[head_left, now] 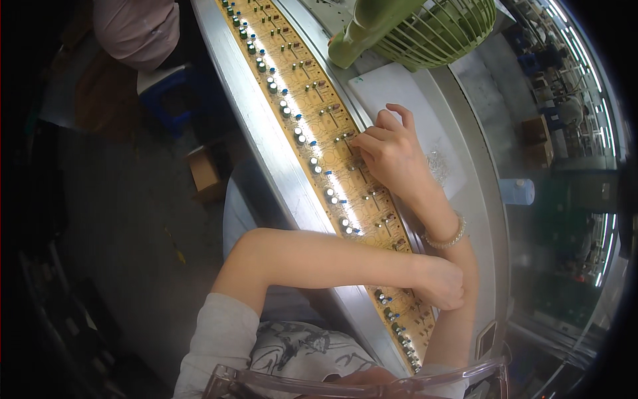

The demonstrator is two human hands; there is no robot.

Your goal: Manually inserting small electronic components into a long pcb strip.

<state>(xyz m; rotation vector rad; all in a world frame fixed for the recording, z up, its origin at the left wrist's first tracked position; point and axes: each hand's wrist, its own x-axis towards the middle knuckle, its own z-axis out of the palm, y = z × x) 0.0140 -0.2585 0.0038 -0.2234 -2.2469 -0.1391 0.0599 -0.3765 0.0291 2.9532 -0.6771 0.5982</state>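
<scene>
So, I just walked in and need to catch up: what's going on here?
A person is at a long row of amber circuit boards carrying small components. The right hand is at the row's right edge, fingers lowered beside the components; whether they pinch one is too small to tell. The curled left hand crosses over the right forearm. A white sheet and green fan sit right of the boards.

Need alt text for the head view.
A person's right hand reaches over a long strip of tan circuit board dotted with small components; the left hand crosses the right forearm. A green fan sits at upper right.
</scene>
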